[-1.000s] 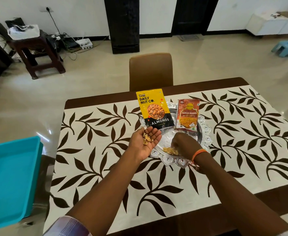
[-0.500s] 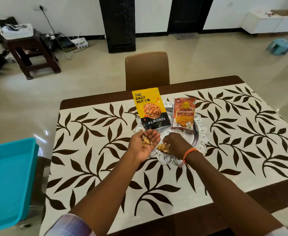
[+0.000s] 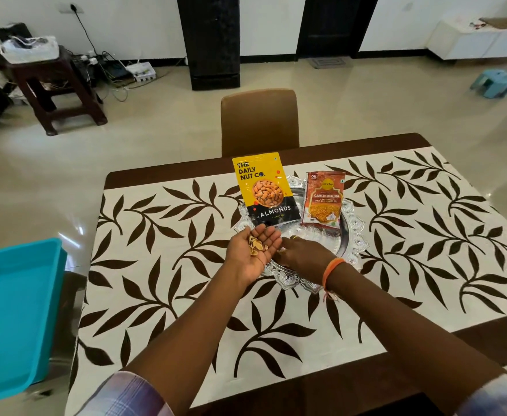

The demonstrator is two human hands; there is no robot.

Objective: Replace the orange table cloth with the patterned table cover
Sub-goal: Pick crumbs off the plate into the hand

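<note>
The patterned table cover [image 3: 162,265], white with brown leaves, lies spread over the dark wooden table [image 3: 396,376]. No orange cloth is in view. A silver tray [image 3: 352,235] sits at the middle of the cover. My left hand [image 3: 253,253] is cupped palm up over the tray's near left rim, with several small pale nut shells [image 3: 255,246] in it. My right hand [image 3: 303,255] reaches palm down into the tray beside it, fingers bunched toward the left hand. What its fingertips hold is hidden.
A yellow almonds packet [image 3: 264,190] and an orange garlic bhujia packet [image 3: 324,199] lie on the tray's far side. A turquoise plastic bin [image 3: 9,313] stands off the table's left edge. A brown chair [image 3: 259,121] faces the far side. A dark stool [image 3: 54,88] stands far left.
My right hand has slid left across the tray toward my left hand, and the loose shells that lay on the tray no longer show. The left hand stays cupped.
</note>
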